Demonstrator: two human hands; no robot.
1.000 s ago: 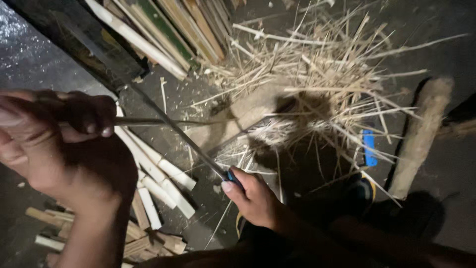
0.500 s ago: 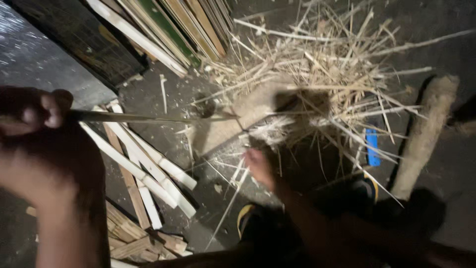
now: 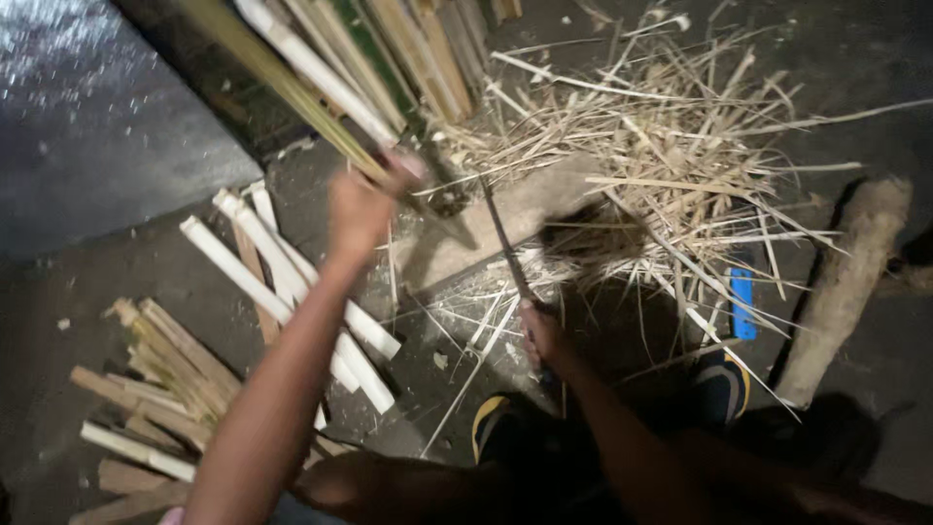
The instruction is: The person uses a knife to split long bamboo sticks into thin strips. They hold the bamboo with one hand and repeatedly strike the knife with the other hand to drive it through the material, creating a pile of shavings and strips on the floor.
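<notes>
My left hand [image 3: 362, 209] is stretched out and closed around a long pale bamboo strip [image 3: 282, 83] that runs up toward the top left. The strip's lower end sits near a flat wooden block [image 3: 505, 228] on the ground. My right hand [image 3: 540, 335] grips the handle of a long dark knife [image 3: 503, 243], whose blade points up and away over the block. A big heap of thin bamboo splinters [image 3: 661, 165] lies just beyond the block.
Split bamboo sticks [image 3: 292, 292] lie left of the block, with a pile of shorter pieces [image 3: 146, 389] at lower left. More bamboo lengths [image 3: 389, 49] lean at the top. A thick log [image 3: 846, 282] and a small blue object [image 3: 742, 303] lie at right. My shoes [image 3: 496, 428] are below.
My left hand has moved away from the camera toward the block, taking the bamboo strip with it. The knife has swung from slanting left to pointing nearly straight up over the block.
</notes>
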